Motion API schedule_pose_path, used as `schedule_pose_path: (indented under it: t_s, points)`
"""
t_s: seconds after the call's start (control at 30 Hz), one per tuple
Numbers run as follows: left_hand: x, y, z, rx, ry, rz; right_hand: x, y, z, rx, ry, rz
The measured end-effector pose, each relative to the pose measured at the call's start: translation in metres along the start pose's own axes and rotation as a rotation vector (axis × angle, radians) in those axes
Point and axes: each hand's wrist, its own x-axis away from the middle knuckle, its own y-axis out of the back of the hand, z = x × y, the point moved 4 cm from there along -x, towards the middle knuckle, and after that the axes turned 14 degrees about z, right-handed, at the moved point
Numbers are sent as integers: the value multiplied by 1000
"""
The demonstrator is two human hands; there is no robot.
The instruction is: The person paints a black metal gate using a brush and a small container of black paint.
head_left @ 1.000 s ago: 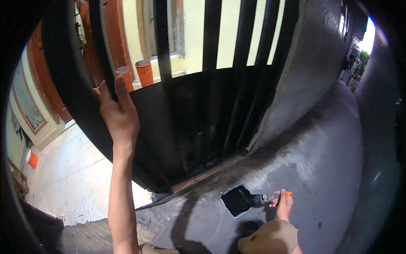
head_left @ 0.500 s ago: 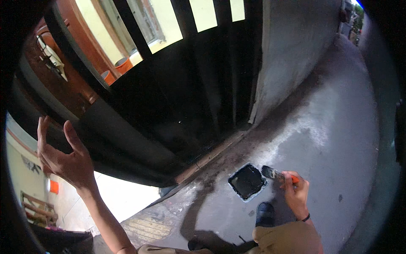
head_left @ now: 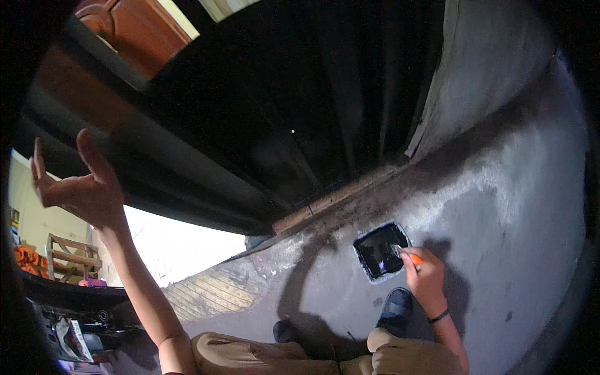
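My right hand [head_left: 428, 279] is closed around a paintbrush [head_left: 415, 259] with an orange handle. The brush's bristle end is down in a square tub [head_left: 361, 261] of glossy black paint [head_left: 377, 245] on the ground, just beyond my foot. At the left, my left hand [head_left: 81, 195] is raised before the dark gate [head_left: 294, 169], thumb and fingers spread, holding nothing. I cannot tell whether it touches the gate. The bristles are mostly hidden against the dark paint.
A wooden sill strip [head_left: 331, 203] runs under the gate, meeting a grey wall [head_left: 487, 81] at right. My shoes [head_left: 397, 308] stand on concrete behind the tub. At far left are a wooden rack [head_left: 74, 256] and a dark motorcycle-like vehicle [head_left: 78, 331].
The brush has gone from beside the tub's right edge to inside it. My left hand stays raised and spread. The view has tilted down, showing less above the gate.
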Motion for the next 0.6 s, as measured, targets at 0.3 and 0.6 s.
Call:
schedule_pose_path:
  t_s: [0.3,0.6]
  points:
    - [13,-41,16,644,404,355,-13,-46,-31,227,5,83]
    - [8,-66,23,641,151,290,-13,-62,-39,284,-153,244]
